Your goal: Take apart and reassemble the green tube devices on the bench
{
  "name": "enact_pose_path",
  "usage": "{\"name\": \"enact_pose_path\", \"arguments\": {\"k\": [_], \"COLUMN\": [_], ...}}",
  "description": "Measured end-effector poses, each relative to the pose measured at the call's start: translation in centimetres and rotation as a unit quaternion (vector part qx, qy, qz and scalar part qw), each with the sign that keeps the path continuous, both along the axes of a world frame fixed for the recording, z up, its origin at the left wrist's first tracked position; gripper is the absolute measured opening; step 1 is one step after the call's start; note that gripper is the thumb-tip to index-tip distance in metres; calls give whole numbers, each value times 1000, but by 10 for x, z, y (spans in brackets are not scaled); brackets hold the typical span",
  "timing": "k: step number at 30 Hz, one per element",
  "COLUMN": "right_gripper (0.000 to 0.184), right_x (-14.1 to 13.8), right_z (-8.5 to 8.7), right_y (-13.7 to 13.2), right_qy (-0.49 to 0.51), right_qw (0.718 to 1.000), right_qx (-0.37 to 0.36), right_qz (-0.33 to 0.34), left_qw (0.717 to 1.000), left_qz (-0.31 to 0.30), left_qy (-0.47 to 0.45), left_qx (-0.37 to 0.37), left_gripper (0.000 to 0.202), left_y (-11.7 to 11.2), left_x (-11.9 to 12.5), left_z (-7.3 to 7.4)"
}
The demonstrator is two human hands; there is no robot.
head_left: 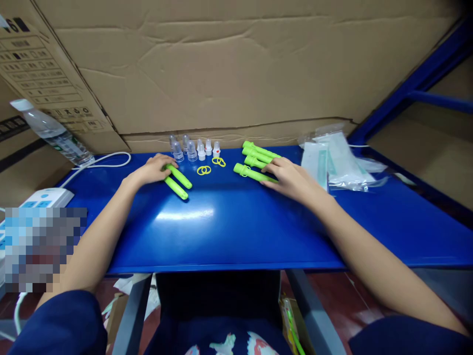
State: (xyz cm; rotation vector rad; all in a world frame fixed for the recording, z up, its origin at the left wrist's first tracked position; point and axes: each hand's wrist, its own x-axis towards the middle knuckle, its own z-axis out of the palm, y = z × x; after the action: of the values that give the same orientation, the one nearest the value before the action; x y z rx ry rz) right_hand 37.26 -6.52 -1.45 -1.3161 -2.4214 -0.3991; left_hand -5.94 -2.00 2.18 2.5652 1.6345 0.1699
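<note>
My left hand [152,169] rests on the blue table [236,231], its fingers curled over the near ends of two green tubes [179,181] that lie side by side. My right hand [290,176] lies flat with fingers stretched over a group of several green tubes [256,157] further right. Between the hands lie yellow rings [204,170] and, behind them, a row of small clear and white caps [192,148].
Clear plastic bags [332,160] lie at the right of the table. A water bottle [51,132] leans at the far left above a white power strip [46,197] and cable. A cardboard wall [236,69] stands behind the table.
</note>
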Motion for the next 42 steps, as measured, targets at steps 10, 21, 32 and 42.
{"name": "enact_pose_path", "arguments": {"k": [10,21,32,42], "right_gripper": [49,20,26,50], "right_x": [-143,-166,-89,-85], "right_z": [29,25,-7,8], "right_y": [-26,-14,6,-14], "right_qy": [-64,100,257,443], "right_qw": [982,947,941,858], "right_qx": [-177,-296,-83,-247], "right_qz": [30,74,205,81], "left_qw": [996,995,987,987], "left_qz": [-78,-92,-121,-58], "left_qy": [29,-12,-6,63], "left_qx": [-18,37,101,135], "left_gripper": [45,44,43,44], "left_y": [-12,-19,-31,-44], "left_x": [24,22,65,75], "left_z": [-6,-1,-9,-7]}}
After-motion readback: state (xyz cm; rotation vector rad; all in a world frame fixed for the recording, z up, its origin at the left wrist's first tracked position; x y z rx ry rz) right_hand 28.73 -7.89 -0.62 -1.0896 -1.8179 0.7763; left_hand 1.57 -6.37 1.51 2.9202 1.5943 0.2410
